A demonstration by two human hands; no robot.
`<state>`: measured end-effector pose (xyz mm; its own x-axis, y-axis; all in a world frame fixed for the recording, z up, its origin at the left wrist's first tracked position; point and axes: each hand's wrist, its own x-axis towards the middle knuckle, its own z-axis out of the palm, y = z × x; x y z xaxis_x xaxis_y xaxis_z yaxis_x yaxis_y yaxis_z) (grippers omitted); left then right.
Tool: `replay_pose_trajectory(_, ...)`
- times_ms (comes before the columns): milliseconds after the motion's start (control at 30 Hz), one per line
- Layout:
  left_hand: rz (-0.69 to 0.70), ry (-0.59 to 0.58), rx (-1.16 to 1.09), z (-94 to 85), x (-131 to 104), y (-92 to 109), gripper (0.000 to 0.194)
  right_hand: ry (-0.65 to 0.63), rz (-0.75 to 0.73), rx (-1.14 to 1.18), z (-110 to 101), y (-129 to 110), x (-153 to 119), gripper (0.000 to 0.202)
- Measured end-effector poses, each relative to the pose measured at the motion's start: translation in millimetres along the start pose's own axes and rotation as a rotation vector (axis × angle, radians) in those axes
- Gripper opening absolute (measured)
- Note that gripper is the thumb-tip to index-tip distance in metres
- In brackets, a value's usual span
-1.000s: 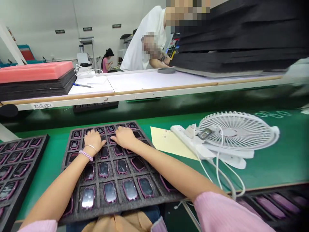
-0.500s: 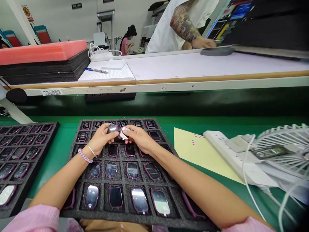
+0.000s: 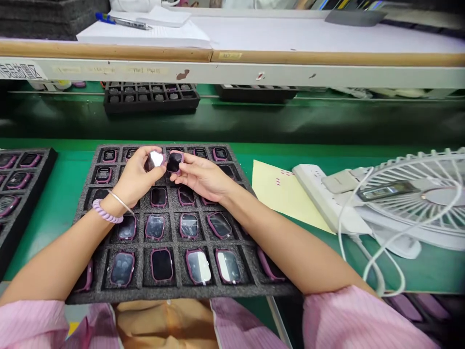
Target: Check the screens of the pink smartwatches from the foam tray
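Green bench (image 3: 65,184), white shelf (image 3: 290,36) above | foam tray (image 3: 181,292) | left grip (image 3: 136,175) pinching one watch (image 3: 155,160), right grip (image 3: 205,177) another watch (image 3: 175,162)

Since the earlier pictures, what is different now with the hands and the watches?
The left hand lifted one watch and the right hand another watch above the foam tray. The latter now shows its dark face, not its white side. The fan and yellow sheet stayed put.

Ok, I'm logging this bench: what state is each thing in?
Left hand, closed on a shiny-faced piece
Right hand, closed on a dark-screened watch
Foam tray, watches in compartments
Yellow paper, flat, marked
Fan, grille upward; whether running unclear
Pen, lying on white paper
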<state>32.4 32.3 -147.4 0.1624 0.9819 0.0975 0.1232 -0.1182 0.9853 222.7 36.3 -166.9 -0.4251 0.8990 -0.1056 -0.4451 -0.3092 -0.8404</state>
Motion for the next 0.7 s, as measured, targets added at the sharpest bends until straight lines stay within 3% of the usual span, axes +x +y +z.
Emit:
replay_pose_trajectory(133, 0.182, -0.006, 0.147, -1.8, 0.2, -6.2, 0.038, -0.129, -0.056, -0.042, -6.7, 4.4, -0.4, 0.059)
replay_pose_trajectory(233, 0.253, 0.002, 0.234, -3.2, -2.5, -6.3, 0.038, -0.207, -0.103, -0.075, -8.1, 5.8, -1.1, 0.059)
replay_pose_trajectory(500, 0.271, 0.157, 0.304, -1.8, -15.2, 4.3, 0.042, -0.303, -0.116, -0.035, 0.1, 1.9, -7.8, 0.053)
replay_pose_trajectory(700, 0.283, 0.183, 0.359, 1.0, -20.2, 8.2, 0.04, -0.334, -0.094, 0.018, -1.1, -2.2, -9.9, 0.056)
